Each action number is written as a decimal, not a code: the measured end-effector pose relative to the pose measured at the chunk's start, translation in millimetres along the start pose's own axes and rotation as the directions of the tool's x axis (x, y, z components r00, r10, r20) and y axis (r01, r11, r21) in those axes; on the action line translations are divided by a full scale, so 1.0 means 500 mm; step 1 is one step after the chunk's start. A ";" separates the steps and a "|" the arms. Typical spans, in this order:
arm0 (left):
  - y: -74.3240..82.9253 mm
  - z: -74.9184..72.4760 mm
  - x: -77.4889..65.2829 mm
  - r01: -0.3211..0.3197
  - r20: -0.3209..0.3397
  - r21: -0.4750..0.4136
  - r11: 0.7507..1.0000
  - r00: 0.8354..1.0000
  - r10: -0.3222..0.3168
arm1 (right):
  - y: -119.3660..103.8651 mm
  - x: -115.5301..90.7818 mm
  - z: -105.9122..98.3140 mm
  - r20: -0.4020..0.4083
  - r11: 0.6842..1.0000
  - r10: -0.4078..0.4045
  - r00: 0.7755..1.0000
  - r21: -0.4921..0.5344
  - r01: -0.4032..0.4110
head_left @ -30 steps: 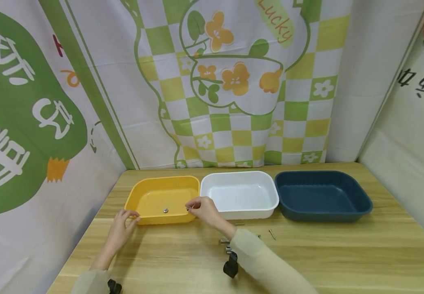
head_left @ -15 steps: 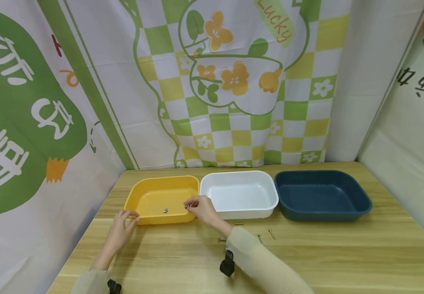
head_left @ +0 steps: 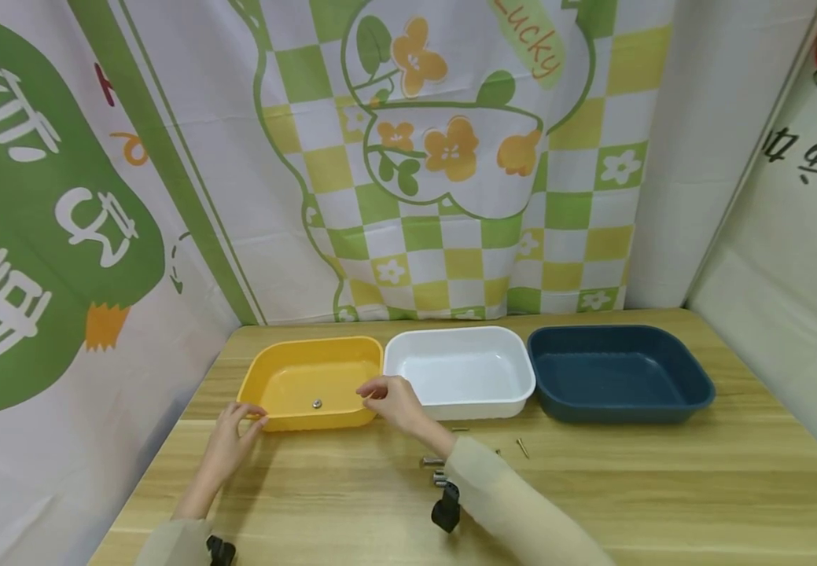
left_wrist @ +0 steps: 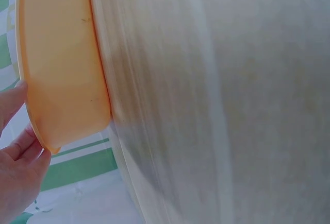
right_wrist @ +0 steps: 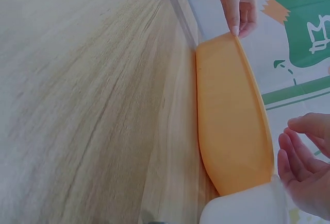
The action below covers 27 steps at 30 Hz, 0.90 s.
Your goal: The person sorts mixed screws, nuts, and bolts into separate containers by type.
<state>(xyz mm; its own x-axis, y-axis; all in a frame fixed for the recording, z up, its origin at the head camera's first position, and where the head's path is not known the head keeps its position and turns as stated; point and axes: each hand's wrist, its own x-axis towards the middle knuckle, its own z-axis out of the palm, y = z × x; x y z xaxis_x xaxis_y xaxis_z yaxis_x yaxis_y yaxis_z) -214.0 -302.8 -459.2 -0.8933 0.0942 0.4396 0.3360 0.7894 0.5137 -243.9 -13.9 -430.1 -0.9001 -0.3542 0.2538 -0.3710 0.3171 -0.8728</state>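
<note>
A yellow tray (head_left: 284, 389) (left_wrist: 56, 69) (right_wrist: 229, 110) lies at the left of a row of three, with one small metal piece (head_left: 317, 404) on its floor. My left hand (head_left: 237, 428) (left_wrist: 15, 157) (right_wrist: 238, 2) pinches the tray's near left corner rim. Over the tray's near right corner hovers my right hand (head_left: 388, 399) (right_wrist: 304, 167), its fingers loosely bent, with nothing visible between them.
A white tray (head_left: 458, 373) (right_wrist: 242, 208) and a dark blue tray (head_left: 613, 377) stand to the right, both bare inside. Small screws (head_left: 433, 462) (head_left: 522, 447) lie on the wooden table by my right forearm. Printed cloth walls close in the back and sides.
The right hand's fingertips have loosened above the yellow tray, and the small dark piece they pinched no longer shows. The left hand has stayed on the corner.
</note>
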 end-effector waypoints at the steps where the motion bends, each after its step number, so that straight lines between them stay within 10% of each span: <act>1: 0.000 -0.001 0.000 0.002 0.000 0.001 1.000 1.000 -0.002 | -0.001 -0.003 -0.004 0.001 1.000 -0.010 1.000 0.000 0.010; 27: 0.065 0.023 0.023 0.044 0.019 -0.055 0.998 0.999 -0.043 | 0.002 -0.080 -0.118 0.100 0.996 -0.065 0.993 -0.057 0.071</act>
<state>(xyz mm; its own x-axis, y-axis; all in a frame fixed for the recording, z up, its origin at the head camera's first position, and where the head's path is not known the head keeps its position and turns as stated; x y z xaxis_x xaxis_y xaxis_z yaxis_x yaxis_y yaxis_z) -216.6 -269.2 -446.1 -0.9123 0.0720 0.4032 0.3127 0.7582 0.5722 -221.9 52.3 -416.4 -0.8468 -0.4599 0.2673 -0.4464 0.3411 -0.8273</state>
